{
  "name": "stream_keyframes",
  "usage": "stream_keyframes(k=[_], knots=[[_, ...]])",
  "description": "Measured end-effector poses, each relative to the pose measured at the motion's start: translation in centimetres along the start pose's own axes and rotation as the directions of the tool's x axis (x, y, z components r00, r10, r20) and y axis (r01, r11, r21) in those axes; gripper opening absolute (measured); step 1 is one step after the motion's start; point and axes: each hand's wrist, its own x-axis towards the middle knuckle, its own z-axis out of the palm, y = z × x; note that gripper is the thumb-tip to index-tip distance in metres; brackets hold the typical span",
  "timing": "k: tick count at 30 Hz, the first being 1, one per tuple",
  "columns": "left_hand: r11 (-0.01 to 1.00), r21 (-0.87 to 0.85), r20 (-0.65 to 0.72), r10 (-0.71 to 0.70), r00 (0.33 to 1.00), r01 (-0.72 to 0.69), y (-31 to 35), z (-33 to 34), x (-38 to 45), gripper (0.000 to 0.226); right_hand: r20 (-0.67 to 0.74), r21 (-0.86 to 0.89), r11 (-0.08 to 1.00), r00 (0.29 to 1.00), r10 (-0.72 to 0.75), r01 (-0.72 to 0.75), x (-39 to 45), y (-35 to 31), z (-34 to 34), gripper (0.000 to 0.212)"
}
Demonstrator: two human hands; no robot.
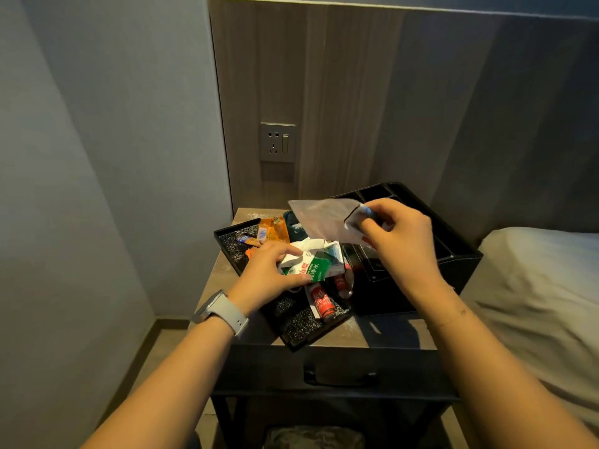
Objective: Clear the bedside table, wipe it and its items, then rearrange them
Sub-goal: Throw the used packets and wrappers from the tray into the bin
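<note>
- Standing against the wall with the bed [534, 286] just to its right, the table [382, 332] carries everything, dusty where its top shows bare.
- A black box [453, 270] with compartments fills the table's back right corner; what is inside cannot be made out.
- A black tray [304, 325], speckled with dust, lies skewed from the back left toward the front edge, touching the box.
- The heap in the tray: an orange packet [272, 230] at its far end, a crumpled tissue [304, 251] and a green-and-white packet [316, 268] in the middle, small red-labelled bottles [324, 303] at the near end.
- The right hand [402, 241] is raised over the seam between tray and box, its grip pinching a clear plastic bag [321, 218] and a small flat card-like thing, the bag's long side pointing left and away.
- The left hand [269, 273], the one nearer the heap, rests on it, thumb and fingers closing round the tissue and the green packet just right of the palm; lifting these out looks like the step in hand, with wiping not yet begun.
</note>
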Motion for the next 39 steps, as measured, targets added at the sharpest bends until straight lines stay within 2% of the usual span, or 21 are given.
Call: stream_keyframes(k=[3, 6, 11, 17, 22, 27, 32, 36, 39], knots=[[0.998, -0.061, -0.002, -0.015, 1.0, 0.015, 1.0, 0.5, -0.1, 0.036, -0.064, 0.093, 0.995, 0.997, 0.054, -0.048, -1.9, -0.4, -1.8, 0.016], [0.989, -0.146, -0.089, -0.022, 0.996, 0.008, 2.2, 0.4, 0.0, 0.024, -0.08, 0.141, 0.987, 0.993, 0.09, -0.078, -3.7, -0.3, -3.5, 0.016], [0.961, -0.269, -0.189, 0.016, 0.982, -0.067, 4.2, -0.8, -0.1, 0.019, -0.151, 0.192, 0.977, 0.981, 0.122, -0.092, -5.7, -0.5, -6.0, 0.016], [0.859, -0.511, -0.193, -0.103, 0.976, -0.01, 6.8, -2.0, -1.5, 0.015, -0.214, 0.251, 0.963, 0.965, 0.154, -0.098, -8.3, -1.9, -9.2, 0.016], [0.815, -0.567, -0.191, -0.27, 0.944, 0.119, 7.8, -2.6, -2.2, 0.013, -0.266, 0.222, 0.966, 0.945, 0.188, -0.13, -10.0, -2.1, -10.9, 0.015], [0.83, -0.496, -0.117, -0.354, 0.928, 0.254, 8.8, -3.0, -2.2, 0.018, -0.221, 0.22, 0.958, 0.947, 0.233, -0.184, -11.8, -2.1, -11.8, 0.017], [0.856, -0.492, -0.136, -0.255, 0.957, 0.158, 11.9, -4.2, -4.5, 0.013, -0.212, 0.255, 0.939, 0.933, 0.289, -0.233, -13.0, -1.9, -12.3, 0.022], [0.789, -0.607, -0.148, -0.233, 0.961, 0.098, 13.3, -4.5, -9.2, 0.015, -0.17, 0.287, 0.917, 0.928, 0.332, -0.276, -14.9, -1.9, -12.7, 0.022], [0.686, -0.721, -0.112, -0.25, 0.962, 0.094, 13.1, -3.0, -13.5, 0.018, -0.12, 0.294, 0.899, 0.92, 0.373, -0.326, -17.3, -2.0, -13.0, 0.018]])
